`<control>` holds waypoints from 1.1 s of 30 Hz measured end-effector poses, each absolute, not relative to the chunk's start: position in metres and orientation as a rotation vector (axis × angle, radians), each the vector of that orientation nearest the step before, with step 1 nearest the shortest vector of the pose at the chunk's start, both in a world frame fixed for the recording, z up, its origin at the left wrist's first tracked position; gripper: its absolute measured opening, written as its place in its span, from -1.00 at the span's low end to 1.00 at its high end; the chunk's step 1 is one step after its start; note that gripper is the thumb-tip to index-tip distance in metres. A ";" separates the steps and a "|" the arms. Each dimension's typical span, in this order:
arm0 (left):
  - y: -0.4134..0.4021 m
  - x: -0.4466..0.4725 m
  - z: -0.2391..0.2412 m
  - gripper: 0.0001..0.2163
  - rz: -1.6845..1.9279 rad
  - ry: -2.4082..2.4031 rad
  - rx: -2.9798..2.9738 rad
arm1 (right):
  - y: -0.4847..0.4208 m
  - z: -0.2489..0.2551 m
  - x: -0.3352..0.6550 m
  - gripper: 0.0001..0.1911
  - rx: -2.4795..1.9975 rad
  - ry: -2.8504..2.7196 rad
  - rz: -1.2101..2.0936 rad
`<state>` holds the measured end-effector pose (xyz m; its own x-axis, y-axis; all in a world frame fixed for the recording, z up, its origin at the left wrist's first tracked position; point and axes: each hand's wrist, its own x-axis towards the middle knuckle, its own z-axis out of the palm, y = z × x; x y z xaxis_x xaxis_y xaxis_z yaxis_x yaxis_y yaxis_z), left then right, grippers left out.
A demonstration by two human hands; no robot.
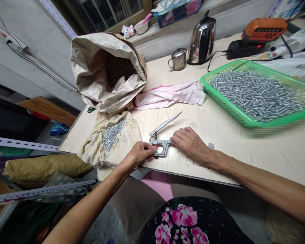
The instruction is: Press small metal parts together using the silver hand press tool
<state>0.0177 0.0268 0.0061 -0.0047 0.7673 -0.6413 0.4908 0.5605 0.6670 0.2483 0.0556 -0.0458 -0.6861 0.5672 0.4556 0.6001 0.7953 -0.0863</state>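
Grey metal snap-fastener pliers (164,146) lie near the table's front edge, their upper lever raised and a spring and a red part showing by the jaw. My right hand (189,142) is closed around the end of the lower handle. At the jaw, my left hand (142,152) pinches with thumb and fingers; whatever it holds is too small and hidden to make out. Just left of that hand, a pile of small silvery metal pieces (113,135) rests on a crumpled patterned cloth (132,130).
Behind the cloth stands an open sack (82,73) with a white cup (119,84) inside. A green basket (226,110) of small metal pieces is at right. Farther back are a pink-white towel (173,95), a lidded mug (179,61), a kettle (202,40) and an orange battery (264,29).
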 end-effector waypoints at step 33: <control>0.047 0.032 0.022 -0.76 0.110 1.703 0.912 | 0.067 -0.052 0.251 -0.78 -0.851 -2.558 0.236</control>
